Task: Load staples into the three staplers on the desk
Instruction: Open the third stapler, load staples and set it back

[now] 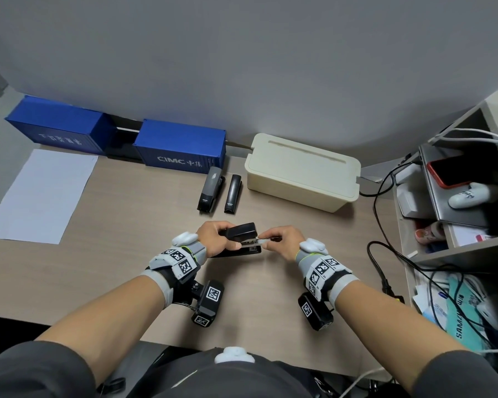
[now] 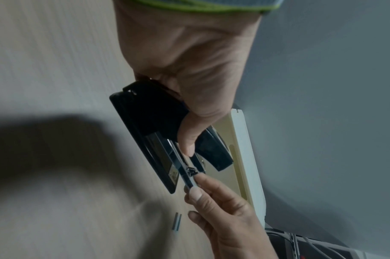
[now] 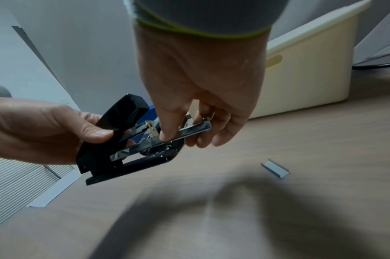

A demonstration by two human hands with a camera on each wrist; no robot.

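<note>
My left hand [image 1: 227, 239] grips a black stapler [image 1: 239, 232] just above the desk, with its top cover lifted. In the left wrist view that stapler [image 2: 145, 126] points away from the palm. My right hand [image 1: 266, 239] pinches the metal magazine tray [image 3: 196, 130], which sticks out of the stapler's front end; the tray [image 2: 187, 173] also shows between the right thumb and fingers. A loose strip of staples [image 3: 275, 168] lies on the desk near my right hand. Two more staplers, a grey-black one [image 1: 210, 189] and a slim black one [image 1: 233, 193], lie closed side by side farther back.
A beige lidded box [image 1: 302, 170] stands behind the staplers at the right. Two blue container-shaped boxes [image 1: 181, 146] line the wall. A white paper sheet [image 1: 41, 196] lies at the left. Cables [image 1: 385, 254] and a cluttered shelf [image 1: 457, 196] fill the right edge.
</note>
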